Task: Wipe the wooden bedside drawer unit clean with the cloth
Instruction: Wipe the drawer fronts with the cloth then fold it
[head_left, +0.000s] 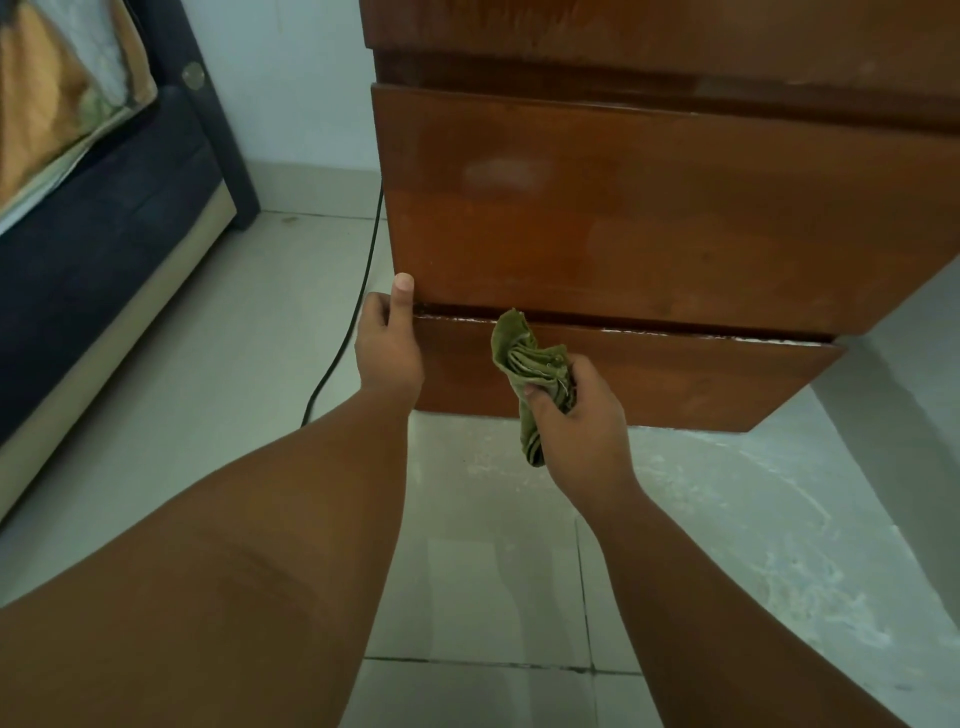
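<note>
The wooden bedside drawer unit (623, 218) fills the upper right, reddish-brown, with stacked drawer fronts. My left hand (388, 347) grips the left corner of the bottom drawer front (675, 379), thumb up against the edge of the drawer above. My right hand (576, 415) holds a bunched olive-green cloth (524, 358) just in front of the bottom drawer, its upper end near the gap between the two lower drawers. A pale line of dust shows along that gap.
A black cable (358, 301) runs down the unit's left side onto the tiled floor (483, 571). A dark bed frame (104, 234) with bedding stands at the left. A pale wall is behind, and whitish marks lie on the floor at right.
</note>
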